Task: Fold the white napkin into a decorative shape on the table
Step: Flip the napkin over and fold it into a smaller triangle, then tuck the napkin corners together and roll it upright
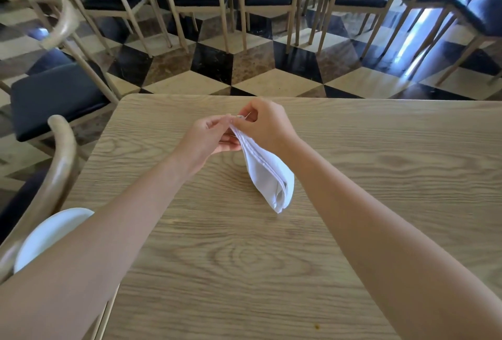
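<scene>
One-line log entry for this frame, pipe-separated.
phase: folding | left hand: pinching napkin tip | right hand: pinching napkin tip | white napkin: folded narrow, far end lifted, near end on table

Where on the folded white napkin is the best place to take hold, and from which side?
Probably the narrow far tip, from above, where both the left hand and right hand already pinch it. The white napkin tapers there to stacked hemmed edges, while its wider rounded near end rests on the table and would likely splay if gripped.
</scene>
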`<move>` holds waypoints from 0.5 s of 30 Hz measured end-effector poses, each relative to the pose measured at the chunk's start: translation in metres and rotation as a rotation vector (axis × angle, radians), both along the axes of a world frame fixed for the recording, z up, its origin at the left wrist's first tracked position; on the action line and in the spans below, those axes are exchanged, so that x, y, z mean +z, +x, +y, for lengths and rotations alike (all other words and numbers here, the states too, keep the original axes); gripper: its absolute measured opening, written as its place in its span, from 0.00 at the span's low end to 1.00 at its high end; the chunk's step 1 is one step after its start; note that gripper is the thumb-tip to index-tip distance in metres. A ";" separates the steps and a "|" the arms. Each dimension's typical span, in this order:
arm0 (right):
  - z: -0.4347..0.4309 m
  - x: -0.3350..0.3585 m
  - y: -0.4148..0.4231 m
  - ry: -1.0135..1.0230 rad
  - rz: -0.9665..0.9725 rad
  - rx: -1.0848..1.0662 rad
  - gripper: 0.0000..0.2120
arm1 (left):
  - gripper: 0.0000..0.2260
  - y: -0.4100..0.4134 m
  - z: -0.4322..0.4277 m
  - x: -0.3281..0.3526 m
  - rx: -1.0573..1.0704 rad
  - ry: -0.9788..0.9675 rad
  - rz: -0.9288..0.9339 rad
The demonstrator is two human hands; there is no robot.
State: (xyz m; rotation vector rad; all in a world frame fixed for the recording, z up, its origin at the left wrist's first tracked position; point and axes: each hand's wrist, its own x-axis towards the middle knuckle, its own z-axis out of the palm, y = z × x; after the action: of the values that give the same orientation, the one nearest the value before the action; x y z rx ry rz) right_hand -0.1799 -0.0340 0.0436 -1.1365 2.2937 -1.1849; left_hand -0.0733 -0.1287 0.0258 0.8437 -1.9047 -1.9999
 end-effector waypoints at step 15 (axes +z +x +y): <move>0.092 -0.045 0.055 0.150 0.002 -0.313 0.23 | 0.06 -0.005 -0.007 -0.015 0.219 0.029 -0.125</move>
State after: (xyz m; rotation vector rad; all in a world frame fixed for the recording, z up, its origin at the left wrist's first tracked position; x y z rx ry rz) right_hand -0.1253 0.0585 -0.0012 -0.7455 2.5797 -1.0890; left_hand -0.0787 -0.1355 0.0105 1.1562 -1.7625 -1.8879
